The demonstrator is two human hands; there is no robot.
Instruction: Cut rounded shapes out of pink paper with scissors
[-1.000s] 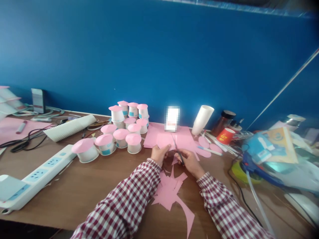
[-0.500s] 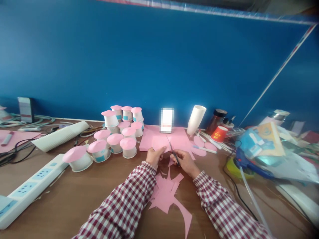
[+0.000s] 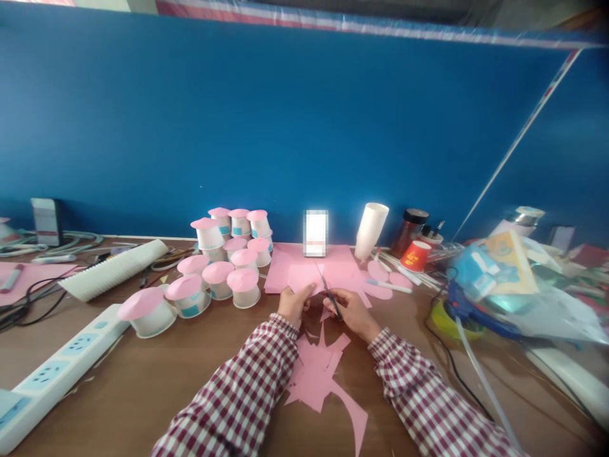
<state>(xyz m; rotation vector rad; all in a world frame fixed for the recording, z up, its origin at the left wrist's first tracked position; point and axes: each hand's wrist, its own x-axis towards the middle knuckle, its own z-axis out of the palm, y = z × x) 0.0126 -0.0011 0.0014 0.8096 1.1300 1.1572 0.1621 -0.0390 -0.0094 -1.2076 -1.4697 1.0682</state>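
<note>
My left hand [image 3: 295, 306] pinches a piece of pink paper [image 3: 304, 277] between thumb and fingers, just in front of a stack of pink sheets [image 3: 276, 279]. In my right hand [image 3: 353, 311] is a pair of dark-handled scissors [image 3: 334, 304], its blades pointing up and away over the pink paper. Below both hands lies a heap of pink paper scraps [image 3: 316, 374], one long curved strip trailing from it. Several cut pink paper pieces [image 3: 379, 290] lie to the right of the stack, with a pen [image 3: 392, 286] across them.
Several white paper cups with pink paper tops [image 3: 243, 289] stand left of my hands. Further left are a power strip [image 3: 61, 365] and a stack of white cups on its side [image 3: 117, 270]. Right are upright white cups [image 3: 372, 228], a red cup [image 3: 415, 256] and plastic bags [image 3: 499, 273].
The view has tilted and shifted slightly. Both hands keep their grip on the paper and scissors, and the scissors' angle differs a little.
</note>
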